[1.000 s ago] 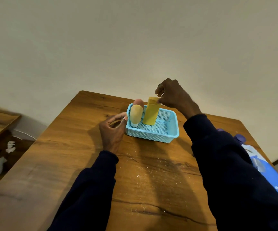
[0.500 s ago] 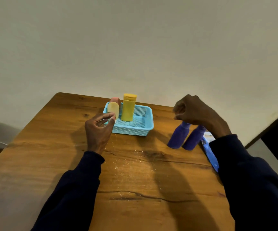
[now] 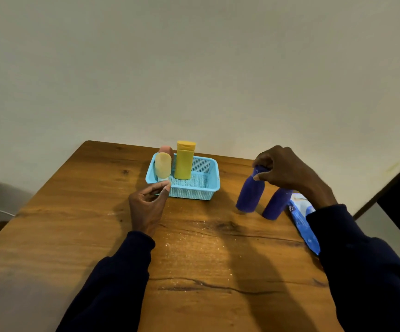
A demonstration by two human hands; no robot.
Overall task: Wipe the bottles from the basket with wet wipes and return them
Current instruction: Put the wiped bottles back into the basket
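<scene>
Right hand [image 3: 287,171], right of centre, has its fingers curled round the top of a purple bottle [image 3: 250,192]. The second purple bottle [image 3: 276,204] stands just beside it, with the wipes pack [image 3: 302,219] at the right edge. Left hand [image 3: 149,202] is loosely curled and holds nothing, by the blue basket [image 3: 214,174] at centre. I judge it best to lift straight up, clear of the neighbour, then take a wipe.

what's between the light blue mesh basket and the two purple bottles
Nothing: the head view shows only bare wooden table between the light blue mesh basket and the purple bottles.
</scene>
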